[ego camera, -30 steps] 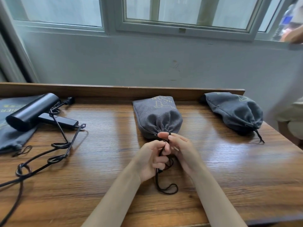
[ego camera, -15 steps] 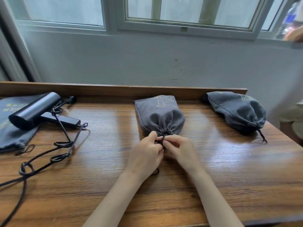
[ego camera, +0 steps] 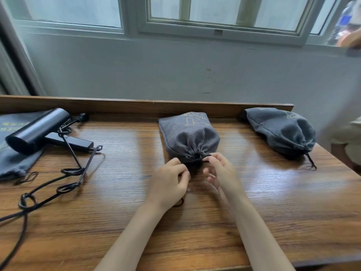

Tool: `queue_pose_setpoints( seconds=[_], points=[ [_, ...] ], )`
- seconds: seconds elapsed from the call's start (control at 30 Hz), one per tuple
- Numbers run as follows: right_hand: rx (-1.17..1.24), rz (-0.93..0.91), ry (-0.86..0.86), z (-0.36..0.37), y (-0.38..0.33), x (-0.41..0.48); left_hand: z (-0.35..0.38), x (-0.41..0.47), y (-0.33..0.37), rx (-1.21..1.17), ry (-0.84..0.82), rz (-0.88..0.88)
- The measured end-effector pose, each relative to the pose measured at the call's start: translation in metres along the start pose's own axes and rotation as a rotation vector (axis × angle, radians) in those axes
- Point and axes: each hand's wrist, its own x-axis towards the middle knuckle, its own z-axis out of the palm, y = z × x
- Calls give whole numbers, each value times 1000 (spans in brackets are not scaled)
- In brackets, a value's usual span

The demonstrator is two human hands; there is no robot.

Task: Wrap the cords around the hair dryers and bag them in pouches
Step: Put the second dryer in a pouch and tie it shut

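Long brown wood-grain table point(ego camera: 273, 222) with a raised back ledge, set against a grey wall point(ego camera: 175, 71) under a white-framed window point(ego camera: 224, 28). A second person's arm and pale clothing point(ego camera: 349, 137) show at the far right edge.

3 grey fabric pouches on the table:
- Flat empty grey pouch point(ego camera: 13, 163) at the far left, with the matte black hair dryer point(ego camera: 37, 130) lying on it. Its black power cord point(ego camera: 72, 171) trails unwrapped in loose loops toward the near left edge.
- Filled grey drawstring pouch point(ego camera: 187, 133) in the middle, mouth gathered shut and facing the person.
- Filled dark grey pouch point(ego camera: 281, 130) at the right, cinched, cord end loose on the wood, well apart from the hands.

Writing: yellow print on the middle pouch is upside down, not readable. Yellow letters on the left pouch are cut off (end looks like "ER").

Both forearms reach in from the near edge. Left hand point(ego camera: 168, 184) and right hand point(ego camera: 220, 173) each pinch the thin black drawstring point(ego camera: 195, 160) between thumb and forefinger, other fingers curled. The string runs taut between them, right at the pouch mouth.
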Motion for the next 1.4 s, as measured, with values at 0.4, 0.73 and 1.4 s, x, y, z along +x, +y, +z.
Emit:
queue_pose_setpoints(
  seconds=[0.4,0.73,1.4],
  points=[
    [-312,-341,15,-9,-2,4,-8,8,6,-306,6,-240],
    [-1101,-561,261,-17,4,5,-6,5,7,-21,90,-231],
    [-1063,-554,144,-16,16,0,-15,8,-8,38,-23,-275]
  ],
)
